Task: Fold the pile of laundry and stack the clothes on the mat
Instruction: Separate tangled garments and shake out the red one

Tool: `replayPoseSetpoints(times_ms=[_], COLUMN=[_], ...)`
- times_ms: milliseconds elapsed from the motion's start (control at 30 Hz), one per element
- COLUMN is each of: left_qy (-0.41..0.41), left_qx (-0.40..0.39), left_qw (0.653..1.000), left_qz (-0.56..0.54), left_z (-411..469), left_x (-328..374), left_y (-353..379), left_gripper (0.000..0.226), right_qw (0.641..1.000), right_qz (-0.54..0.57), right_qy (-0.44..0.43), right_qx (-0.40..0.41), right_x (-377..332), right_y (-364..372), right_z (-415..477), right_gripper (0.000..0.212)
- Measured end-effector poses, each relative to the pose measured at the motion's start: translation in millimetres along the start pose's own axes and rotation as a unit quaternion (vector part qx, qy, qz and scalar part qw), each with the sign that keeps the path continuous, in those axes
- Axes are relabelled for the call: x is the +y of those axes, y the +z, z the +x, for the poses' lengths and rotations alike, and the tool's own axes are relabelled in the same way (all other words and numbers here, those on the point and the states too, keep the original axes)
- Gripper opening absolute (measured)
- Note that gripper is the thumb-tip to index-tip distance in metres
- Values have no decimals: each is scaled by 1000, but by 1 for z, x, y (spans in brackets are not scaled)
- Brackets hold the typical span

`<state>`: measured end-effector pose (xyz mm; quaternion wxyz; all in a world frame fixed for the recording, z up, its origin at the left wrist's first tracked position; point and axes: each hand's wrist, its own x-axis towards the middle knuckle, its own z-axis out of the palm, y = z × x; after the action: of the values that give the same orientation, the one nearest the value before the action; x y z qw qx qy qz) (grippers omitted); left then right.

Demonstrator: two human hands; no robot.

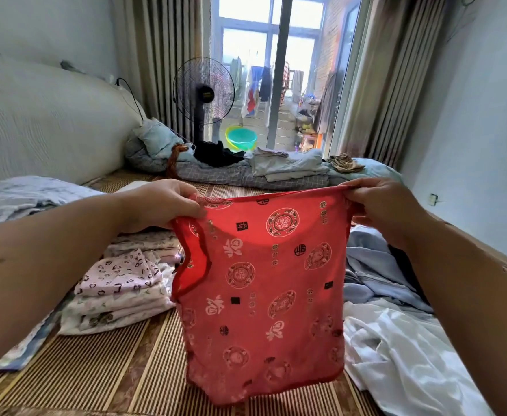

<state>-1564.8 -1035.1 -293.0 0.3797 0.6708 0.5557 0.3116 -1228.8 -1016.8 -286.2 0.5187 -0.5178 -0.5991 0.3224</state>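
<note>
Above striped mat (102,364), red top (264,295) hangs below both grips: left hand (165,205), right hand (384,208) pinching its upper corners.

**Printed characters on the red garment, none legible**

The only markings that look like writing sit on the red garment (264,283). Scattered over its fabric are small black square and round seal-style stamps, pale round medallions with ornate figures inside, and pale stylised characters in a brush-like form. They resemble decorative Chinese characters, but they are too small and soft to read with any certainty. The standing fan (203,91) has a dark hub with a small pale mark on it, too blurred to make out. No numbers, brand names or signs can be read elsewhere.
</note>
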Motion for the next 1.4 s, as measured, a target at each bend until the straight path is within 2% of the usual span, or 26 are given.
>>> replayPoseSetpoints(times_ms=[100,200,300,433,533,667,733,800,900,1000,1100,1167,1300,1400], left_qy=[8,10,12,10,0,8,22,20,-8,-23,22,54,109,91], left_qx=[54,77,84,86,91,105,119,106,42,1,42,81,118,79], left_qw=[991,986,984,984,991,988,982,986,997,999,980,965,965,989], left_qz=[123,145,160,158,95,-116,-142,-131,-69,30,192,245,210,84], left_z=[0,2,2,1,0,3,5,6,4,2,2,2,6,4], left_x=[-3,-4,-4,2,4,6,8,9,9,7,3,2,-4,-4], left_y=[0,-1,1,4,9,25,32,36,35,33,35,37,39,40], left_gripper=[10,10,20,17,21,35,37,33,26,40,48,44,18,22], right_qw=[999,997,994,984,974,965,968,971,970,968,966,966,967,967], right_qz=[39,69,101,164,212,238,224,208,207,214,222,223,218,216], right_qy=[16,25,30,54,78,107,114,119,127,131,132,132,133,133], right_qx=[-15,-19,-31,-30,-17,-18,-20,-14,-8,-6,-8,-8,-12,-9], right_x=[-2,-2,-1,-3,-4,-1,1,3,5,6,7,9,12,14], right_y=[-4,-6,-7,-11,-14,-10,-8,-7,-10,-14,-17,-17,-17,-18], right_z=[-1,-3,-7,-10,-11,-11,-11,-11,-9,-8,-7,-8,-6,-5], right_gripper=[23,30,32,33,34,33,31,28,25,25,28,29,28,27])
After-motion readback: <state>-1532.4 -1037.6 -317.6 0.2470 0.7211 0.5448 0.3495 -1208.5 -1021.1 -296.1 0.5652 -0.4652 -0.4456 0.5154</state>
